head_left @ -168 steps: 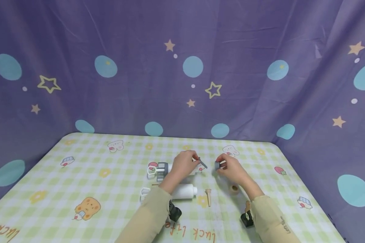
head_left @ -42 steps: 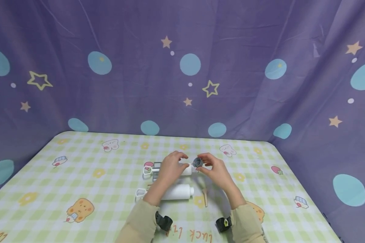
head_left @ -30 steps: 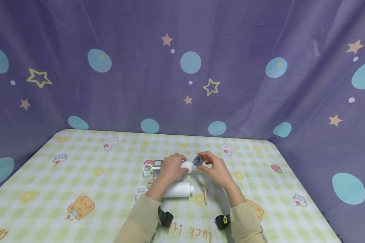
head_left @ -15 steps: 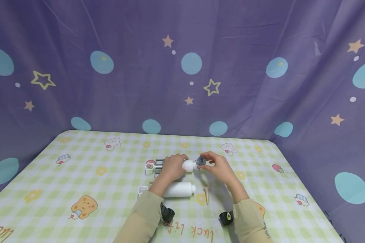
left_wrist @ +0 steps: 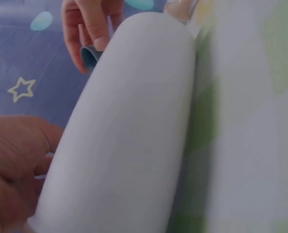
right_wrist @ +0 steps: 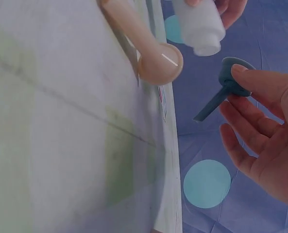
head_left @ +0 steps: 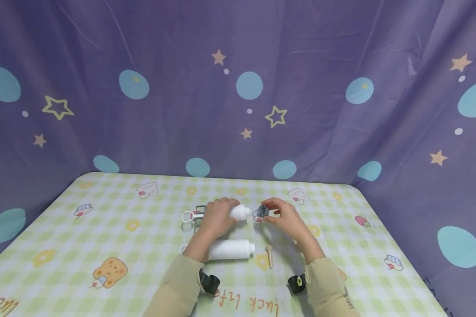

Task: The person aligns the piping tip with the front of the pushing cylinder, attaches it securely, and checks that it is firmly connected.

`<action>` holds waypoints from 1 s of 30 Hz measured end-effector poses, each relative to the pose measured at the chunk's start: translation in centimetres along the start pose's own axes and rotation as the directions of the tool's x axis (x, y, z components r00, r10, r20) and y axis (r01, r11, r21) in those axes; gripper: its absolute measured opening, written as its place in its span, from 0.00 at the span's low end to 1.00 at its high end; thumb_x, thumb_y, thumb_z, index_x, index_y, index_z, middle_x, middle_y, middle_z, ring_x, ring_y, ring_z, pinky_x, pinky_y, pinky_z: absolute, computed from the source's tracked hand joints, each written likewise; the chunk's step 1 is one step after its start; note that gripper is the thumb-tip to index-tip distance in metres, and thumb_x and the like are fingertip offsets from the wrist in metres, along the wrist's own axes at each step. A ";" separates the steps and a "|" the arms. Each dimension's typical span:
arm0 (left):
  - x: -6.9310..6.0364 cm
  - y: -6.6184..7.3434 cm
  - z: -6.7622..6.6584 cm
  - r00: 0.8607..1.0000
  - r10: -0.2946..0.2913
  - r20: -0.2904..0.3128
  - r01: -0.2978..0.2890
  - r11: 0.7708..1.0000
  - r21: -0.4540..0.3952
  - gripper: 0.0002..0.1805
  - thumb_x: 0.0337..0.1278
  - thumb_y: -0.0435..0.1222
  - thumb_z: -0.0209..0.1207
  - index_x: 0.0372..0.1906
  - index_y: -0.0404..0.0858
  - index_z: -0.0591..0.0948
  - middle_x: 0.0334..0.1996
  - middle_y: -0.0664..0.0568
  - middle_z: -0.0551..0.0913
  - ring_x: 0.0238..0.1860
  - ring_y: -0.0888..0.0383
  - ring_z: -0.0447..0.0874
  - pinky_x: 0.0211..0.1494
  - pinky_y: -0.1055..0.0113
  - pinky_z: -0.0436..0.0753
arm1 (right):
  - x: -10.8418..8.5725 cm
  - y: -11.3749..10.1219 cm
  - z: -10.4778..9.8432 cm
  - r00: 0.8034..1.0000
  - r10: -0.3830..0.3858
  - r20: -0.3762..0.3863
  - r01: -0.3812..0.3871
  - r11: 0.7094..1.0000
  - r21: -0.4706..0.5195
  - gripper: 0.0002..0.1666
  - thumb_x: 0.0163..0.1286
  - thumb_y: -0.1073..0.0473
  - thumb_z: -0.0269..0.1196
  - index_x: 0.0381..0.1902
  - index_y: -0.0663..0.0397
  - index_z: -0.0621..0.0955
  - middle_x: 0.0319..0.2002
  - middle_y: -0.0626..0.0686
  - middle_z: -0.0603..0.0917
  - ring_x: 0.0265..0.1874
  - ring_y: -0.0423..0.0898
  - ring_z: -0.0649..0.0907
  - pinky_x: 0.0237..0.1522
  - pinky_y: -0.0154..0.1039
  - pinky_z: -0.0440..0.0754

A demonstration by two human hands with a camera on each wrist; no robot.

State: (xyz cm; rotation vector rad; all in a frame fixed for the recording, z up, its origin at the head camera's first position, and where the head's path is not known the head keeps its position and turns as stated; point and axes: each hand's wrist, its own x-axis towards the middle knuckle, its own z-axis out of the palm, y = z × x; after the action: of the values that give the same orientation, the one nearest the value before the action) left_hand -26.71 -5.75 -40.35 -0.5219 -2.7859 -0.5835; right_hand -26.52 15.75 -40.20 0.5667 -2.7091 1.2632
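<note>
In the head view my left hand point(head_left: 219, 218) grips a white bottle point(head_left: 239, 212), its narrow neck toward the right. A white loop handle point(head_left: 188, 216) and a grey frame point(head_left: 200, 211) show left of that hand. My right hand point(head_left: 287, 219) pinches a grey cup-shaped piece point(head_left: 263, 211) a little right of the bottle's neck, the two apart. The right wrist view shows that piece point(right_wrist: 234, 77) with a thin stem slanting down, thumb and fingers around its cup. A second white bottle point(head_left: 231, 249) lies nearer the front; it fills much of the left wrist view point(left_wrist: 129, 121).
A beige peg-like piece point(head_left: 270, 256) lies right of the second bottle, its flared end toward the back. Another white loop handle point(head_left: 184, 249) is partly hidden by my left wrist. The checked tablecloth point(head_left: 143, 242) reaches back to a purple curtain point(head_left: 321, 132).
My left hand has moved left with the bottle, widening the space between its neck and the grey piece. Over the last half second, my right hand has stayed nearly in place, still pinching that piece.
</note>
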 end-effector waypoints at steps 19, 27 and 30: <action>-1.0 1.5 -3.0 0.984 0.111 -0.138 -0.107 0.994 0.032 0.26 0.41 0.36 0.67 0.52 0.46 0.78 0.46 0.52 0.80 0.47 0.52 0.76 0.53 0.55 0.70 | 0.0 -1.1 0.3 0.995 -0.036 -0.098 0.039 0.999 0.036 0.22 0.52 0.64 0.68 0.48 0.55 0.78 0.44 0.51 0.82 0.46 0.46 0.80 0.49 0.44 0.76; -1.3 2.1 -3.6 0.979 0.137 -0.153 -0.128 0.989 0.068 0.27 0.42 0.38 0.67 0.53 0.47 0.77 0.47 0.53 0.79 0.48 0.52 0.76 0.54 0.56 0.69 | -0.1 -1.8 0.2 0.990 -0.084 -0.110 0.087 0.996 0.023 0.23 0.54 0.64 0.66 0.50 0.55 0.77 0.46 0.52 0.81 0.47 0.47 0.79 0.49 0.44 0.76; -1.3 2.3 -3.8 0.979 0.137 -0.149 -0.127 0.989 0.079 0.27 0.42 0.38 0.67 0.53 0.47 0.76 0.47 0.53 0.79 0.49 0.52 0.75 0.55 0.56 0.68 | 0.0 -1.9 0.1 0.989 -0.098 -0.113 0.100 0.995 0.012 0.23 0.54 0.64 0.66 0.50 0.54 0.77 0.46 0.51 0.81 0.47 0.47 0.79 0.49 0.44 0.76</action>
State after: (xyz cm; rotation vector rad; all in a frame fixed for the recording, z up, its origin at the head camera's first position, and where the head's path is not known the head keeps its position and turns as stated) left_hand -24.00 -5.80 -36.56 -0.6141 -2.5920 -0.4753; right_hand -25.75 14.53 -38.89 0.6049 -2.5482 1.2558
